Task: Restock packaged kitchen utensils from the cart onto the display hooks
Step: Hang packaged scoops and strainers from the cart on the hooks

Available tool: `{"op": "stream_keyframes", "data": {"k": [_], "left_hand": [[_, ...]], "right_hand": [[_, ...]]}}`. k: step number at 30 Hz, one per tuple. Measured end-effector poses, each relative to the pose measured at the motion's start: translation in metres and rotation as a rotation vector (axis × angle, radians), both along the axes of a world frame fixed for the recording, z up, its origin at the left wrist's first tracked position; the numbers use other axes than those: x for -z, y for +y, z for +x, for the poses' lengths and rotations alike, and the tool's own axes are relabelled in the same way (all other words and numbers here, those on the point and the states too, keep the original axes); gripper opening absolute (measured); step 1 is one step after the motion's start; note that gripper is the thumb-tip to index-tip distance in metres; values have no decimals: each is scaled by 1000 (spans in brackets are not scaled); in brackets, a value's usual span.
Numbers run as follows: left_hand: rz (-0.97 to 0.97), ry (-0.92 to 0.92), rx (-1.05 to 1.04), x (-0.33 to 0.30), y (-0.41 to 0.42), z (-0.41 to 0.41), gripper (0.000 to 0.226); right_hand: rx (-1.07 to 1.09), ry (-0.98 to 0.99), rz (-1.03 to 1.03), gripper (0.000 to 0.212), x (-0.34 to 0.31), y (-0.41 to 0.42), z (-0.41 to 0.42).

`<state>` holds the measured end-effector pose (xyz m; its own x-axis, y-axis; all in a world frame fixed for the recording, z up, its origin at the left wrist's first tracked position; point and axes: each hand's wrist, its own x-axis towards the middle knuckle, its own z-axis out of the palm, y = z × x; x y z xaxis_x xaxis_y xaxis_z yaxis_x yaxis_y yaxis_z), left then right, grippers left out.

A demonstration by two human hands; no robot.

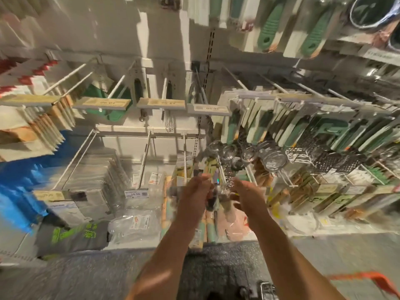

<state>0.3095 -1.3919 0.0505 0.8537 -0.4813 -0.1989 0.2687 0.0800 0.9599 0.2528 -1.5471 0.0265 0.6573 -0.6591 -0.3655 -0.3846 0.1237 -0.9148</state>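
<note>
Both forearms reach forward from bottom edge toward display. Left hand point(195, 191) and right hand point(246, 192) meet around small packaged utensil point(213, 197), dark, blurred, kind unclear. Left fingers curl onto its left side; right fingers point(237, 205) cupped at its right, exact grip cannot tell. White display hook point(221, 172) just beyond fingertips. Strainers point(271, 158) hang beyond and right of right fingers. Price tag point(136, 194) well left of left fingers. Orange cart edge point(376, 280) near right forearm.
</note>
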Motion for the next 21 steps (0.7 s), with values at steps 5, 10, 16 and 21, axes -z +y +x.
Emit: {"op": "stream_keyframes", "data": {"k": [5,10,16,21], "left_hand": [[112,-15,154,23,-4,-32,30],[183,91,406,53,-27,-74,19],[302,-57,712,57,-60,-145,14],[418,-93,926,71,-109,-220,22]], "right_hand": [[245,51,54,18,37,23,-70],[610,9,162,16,60,39,-153],[863,3,168,28,67,45,-255],[1060,1,205,25,87,32,-341]]}}
